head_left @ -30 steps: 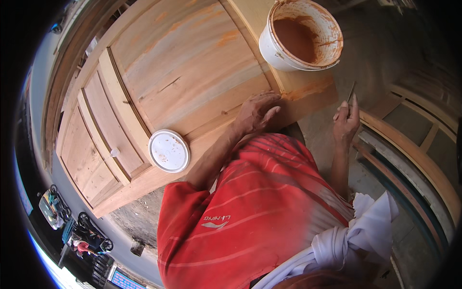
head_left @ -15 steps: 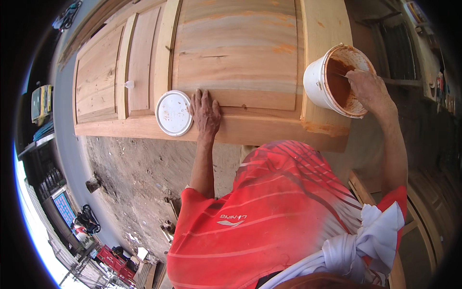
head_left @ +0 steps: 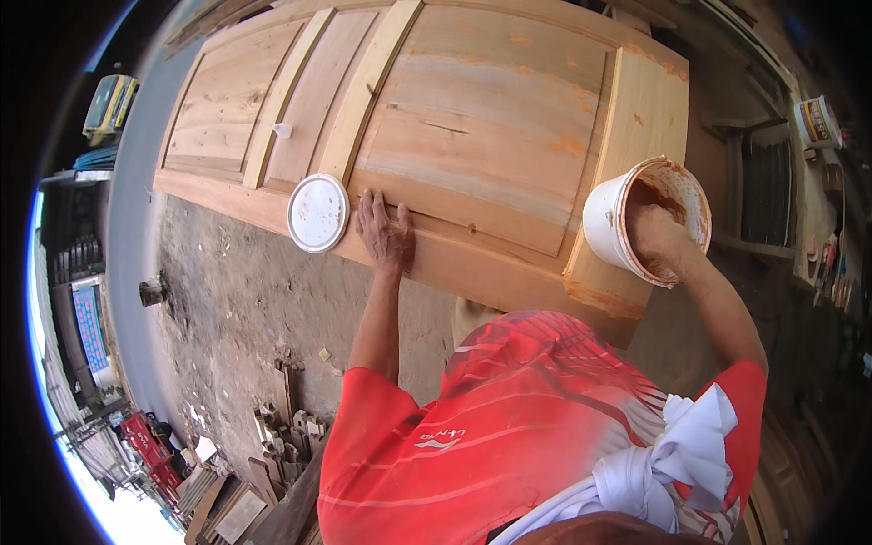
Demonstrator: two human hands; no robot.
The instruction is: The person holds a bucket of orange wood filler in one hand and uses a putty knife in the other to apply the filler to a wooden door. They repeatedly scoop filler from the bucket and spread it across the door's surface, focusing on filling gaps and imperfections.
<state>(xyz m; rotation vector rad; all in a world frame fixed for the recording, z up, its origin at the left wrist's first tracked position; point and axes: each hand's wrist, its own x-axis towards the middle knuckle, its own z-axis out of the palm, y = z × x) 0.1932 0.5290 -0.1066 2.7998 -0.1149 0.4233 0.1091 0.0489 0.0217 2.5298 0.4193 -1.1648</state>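
Nothing is grasped by the left hand [head_left: 386, 240], which is laid with fingers extended on the pale, panelled wooden door [head_left: 490, 163]; whether anything is gripped by the right hand [head_left: 661, 238] cannot be told, its fingers being hidden inside the white, round plastic bucket [head_left: 604, 220], whose inner wall is coated with orange-brown paste [head_left: 647, 194]. The bucket is rested on the door at three o'clock from the left hand; just beside that hand, toward ten o'clock, a round, white, paste-flecked lid [head_left: 318, 213] is seen.
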